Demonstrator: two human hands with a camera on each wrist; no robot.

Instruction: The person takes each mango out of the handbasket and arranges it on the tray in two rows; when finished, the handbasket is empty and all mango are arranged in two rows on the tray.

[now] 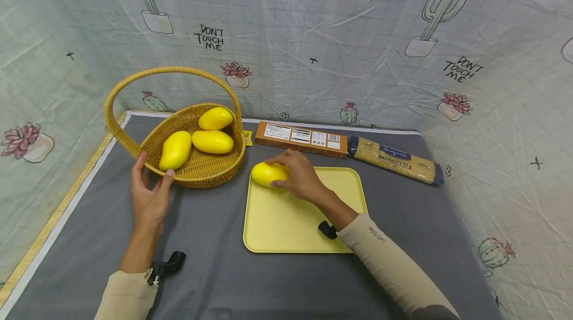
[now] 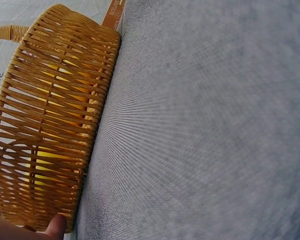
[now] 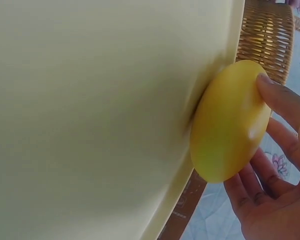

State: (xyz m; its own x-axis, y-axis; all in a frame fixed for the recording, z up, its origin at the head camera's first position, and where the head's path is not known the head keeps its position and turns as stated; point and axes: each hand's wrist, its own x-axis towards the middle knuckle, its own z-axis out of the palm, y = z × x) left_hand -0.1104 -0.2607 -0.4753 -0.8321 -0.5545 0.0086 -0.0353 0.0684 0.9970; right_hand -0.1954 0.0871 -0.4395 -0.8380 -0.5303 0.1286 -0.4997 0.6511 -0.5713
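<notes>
A wicker basket (image 1: 210, 179) with a tall arched handle stands at the back left, holding three yellow mangoes, one of them a mango (image 1: 176, 150) near its left side. My left hand (image 1: 149, 200) grips the basket's front left end, thumb and fingers spread along the rim. In the left wrist view, its thumb (image 2: 56, 227) presses on the woven wall. My right hand (image 1: 299, 174) holds another yellow mango (image 1: 267, 174) between thumb and fingers at the back left corner of a yellow tray (image 1: 286, 225). The right wrist view shows this mango (image 3: 230, 122) close against the tray's rim.
Behind the tray lies a long brown box (image 1: 302, 139) with white labels. To its right is a spaghetti pack (image 1: 396, 160). A small yellow packet (image 1: 248, 138) lies between the basket and the box. A printed cloth wall (image 1: 313, 86) rises behind the grey tabletop (image 1: 215, 260).
</notes>
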